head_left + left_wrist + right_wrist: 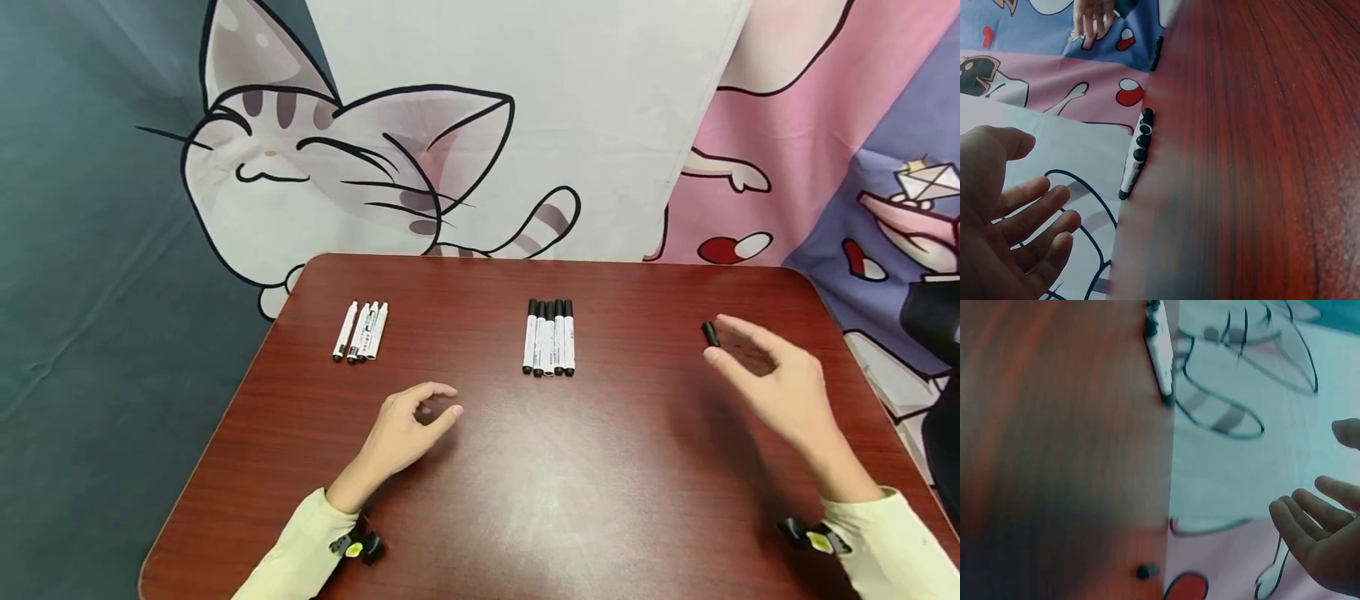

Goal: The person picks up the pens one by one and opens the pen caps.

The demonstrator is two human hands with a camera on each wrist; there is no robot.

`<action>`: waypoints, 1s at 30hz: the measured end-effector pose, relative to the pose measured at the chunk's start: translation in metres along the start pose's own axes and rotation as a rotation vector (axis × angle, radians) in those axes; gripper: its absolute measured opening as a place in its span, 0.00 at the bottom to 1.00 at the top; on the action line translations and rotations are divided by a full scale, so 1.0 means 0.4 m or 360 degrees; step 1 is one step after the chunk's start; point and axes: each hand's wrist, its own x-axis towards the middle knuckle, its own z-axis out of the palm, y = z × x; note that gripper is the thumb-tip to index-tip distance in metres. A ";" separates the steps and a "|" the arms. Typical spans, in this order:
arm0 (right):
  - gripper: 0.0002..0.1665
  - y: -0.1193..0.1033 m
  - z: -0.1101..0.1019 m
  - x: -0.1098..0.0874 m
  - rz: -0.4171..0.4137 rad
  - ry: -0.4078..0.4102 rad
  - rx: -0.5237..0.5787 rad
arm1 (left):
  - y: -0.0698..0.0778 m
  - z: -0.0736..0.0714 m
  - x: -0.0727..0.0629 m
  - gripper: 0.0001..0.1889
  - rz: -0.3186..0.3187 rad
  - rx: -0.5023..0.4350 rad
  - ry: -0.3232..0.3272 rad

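Observation:
Above the right side of the table, my right hand (780, 387) has its thumb and fingers spread apart, holding nothing. A small black marker cap (710, 334) shows just beyond its thumb and index fingertips; the right wrist view shows this cap (1147, 570) on the tabletop, away from the fingers. My left hand (405, 429) hovers left of centre, its fingers loosely bent and nothing between them. Between the hands and farther back, several white markers with black caps (549, 337) lie side by side in a row. Several white markers with bare white upper ends (362, 332) lie at the back left.
The reddish-brown wooden table (540, 467) has rounded far corners. Behind its far edge hangs a cloth (600, 100) printed with a cartoon cat and pink and blue areas. A wrist camera (360, 546) sits at the left sleeve, another (813, 537) at the right.

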 end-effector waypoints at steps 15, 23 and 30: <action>0.45 -0.078 0.143 -0.147 -0.0561 -0.0186 -0.0207 | 0.003 0.025 0.009 0.15 0.0059 -0.0012 -0.0041; 0.42 -0.075 0.184 -0.177 -0.0584 -0.0238 -0.0221 | 0.029 0.064 0.108 0.19 0.0068 -0.0016 -0.0116; 0.41 -0.080 0.196 -0.185 -0.0609 -0.0274 -0.0211 | 0.043 0.099 0.228 0.20 0.0022 0.0006 -0.0144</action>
